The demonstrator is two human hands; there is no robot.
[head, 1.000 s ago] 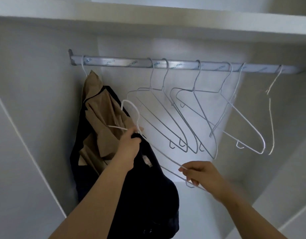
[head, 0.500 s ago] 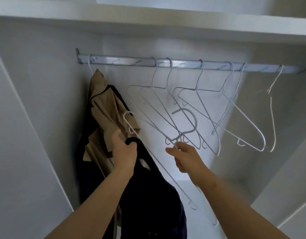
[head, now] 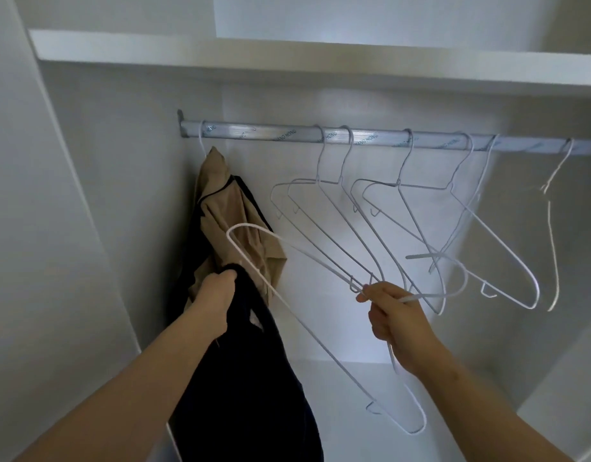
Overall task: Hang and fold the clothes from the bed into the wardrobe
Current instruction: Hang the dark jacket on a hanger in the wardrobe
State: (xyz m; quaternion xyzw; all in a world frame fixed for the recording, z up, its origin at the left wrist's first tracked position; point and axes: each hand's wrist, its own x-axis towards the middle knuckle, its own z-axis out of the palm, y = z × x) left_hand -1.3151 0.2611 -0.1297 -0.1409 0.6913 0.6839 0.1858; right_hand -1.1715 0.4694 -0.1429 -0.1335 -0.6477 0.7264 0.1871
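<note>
White wardrobe interior, seen from below. Top shelf runs L to R, w/ an open bay above it. Metal rail under the shelf, bracket at its L end, R end out of frame, printed lettering along it. L side panel is grey, in shade. Back panel is brightest mid & low. Base is pale, lit.

Wardrobe rail: repeated blue print "HANG HONG", partly blurred.

Dim, greyish light, brightest on the wardrobe's back panel; wide-angle bending at edges, slight softness throughout.
</note>
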